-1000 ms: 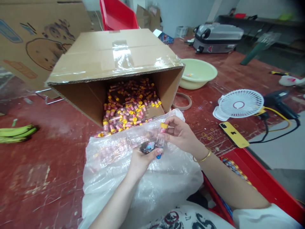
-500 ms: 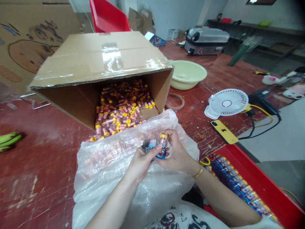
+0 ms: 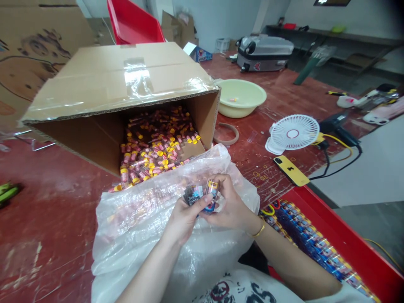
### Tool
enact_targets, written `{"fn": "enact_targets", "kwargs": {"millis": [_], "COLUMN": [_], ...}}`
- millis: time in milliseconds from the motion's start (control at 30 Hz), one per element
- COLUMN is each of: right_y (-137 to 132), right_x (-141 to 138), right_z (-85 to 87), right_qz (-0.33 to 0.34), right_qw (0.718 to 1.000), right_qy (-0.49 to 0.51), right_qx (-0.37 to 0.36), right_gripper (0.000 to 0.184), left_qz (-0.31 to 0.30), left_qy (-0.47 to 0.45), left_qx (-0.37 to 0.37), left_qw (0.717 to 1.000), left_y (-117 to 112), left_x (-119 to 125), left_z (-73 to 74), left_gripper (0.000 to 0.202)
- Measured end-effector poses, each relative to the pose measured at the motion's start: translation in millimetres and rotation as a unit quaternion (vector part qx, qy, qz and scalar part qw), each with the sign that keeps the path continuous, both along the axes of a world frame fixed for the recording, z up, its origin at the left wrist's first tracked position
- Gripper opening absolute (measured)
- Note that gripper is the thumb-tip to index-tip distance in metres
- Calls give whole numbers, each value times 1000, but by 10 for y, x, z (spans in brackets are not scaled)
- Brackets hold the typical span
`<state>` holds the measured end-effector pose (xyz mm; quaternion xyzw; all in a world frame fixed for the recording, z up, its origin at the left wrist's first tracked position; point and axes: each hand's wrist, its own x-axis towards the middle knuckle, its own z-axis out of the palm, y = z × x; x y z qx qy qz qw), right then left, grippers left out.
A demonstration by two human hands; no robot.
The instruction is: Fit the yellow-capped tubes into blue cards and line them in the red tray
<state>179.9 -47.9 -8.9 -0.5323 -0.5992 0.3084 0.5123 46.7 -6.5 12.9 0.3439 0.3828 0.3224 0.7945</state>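
Observation:
My left hand (image 3: 183,216) is closed around a small stack of dark printed labels (image 3: 193,195), and its thumb presses on a small clear tube (image 3: 211,194) with a yellow cap. Around that tube, my right hand (image 3: 232,208) curls its fingers; the tube stands nearly upright, with blue print at its lower end. Both hands meet over a translucent plastic sheet (image 3: 135,248). Beyond them, a cardboard box (image 3: 104,78) lies on its side, holding many pink-filled tubes (image 3: 158,153) with yellow caps, some spilling onto the sheet.
To the right lie a pale green basin (image 3: 243,110), a tape ring (image 3: 235,136), a white fan (image 3: 293,132) and a yellow phone (image 3: 291,170). A red tray (image 3: 341,227) with rows of blue-labelled tubes sits low at right. Bananas (image 3: 8,192) lie at left.
The whole view has shifted a little, so surroundings appear further left. Both hands keep their hold on the labels and the tube, which tilts slightly differently.

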Motion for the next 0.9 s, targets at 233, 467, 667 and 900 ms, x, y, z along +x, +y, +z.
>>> {"fn": "enact_targets", "kwargs": {"millis": [233, 467, 667, 900], "right_y": [-124, -1395, -2083, -1710], "right_x": [242, 1791, 2289, 2541], "right_z": [100, -722, -1569, -1851], "right_qz": [-77, -530, -542, -494], "right_qw": [996, 817, 758, 763], "right_qy": [4, -197, -218, -244], "right_qx": [34, -112, -289, -339], "right_gripper": [65, 65, 60, 62], "left_qz": [8, 8, 28, 8], "left_qy": [27, 171, 197, 179], "left_qx": [-40, -48, -56, -39], "left_qw": [999, 984, 978, 983], "left_y": [49, 195, 203, 219], "left_x": [-55, -192, -78, -81], "left_z": [52, 90, 113, -11], "left_gripper": [39, 44, 30, 56]}}
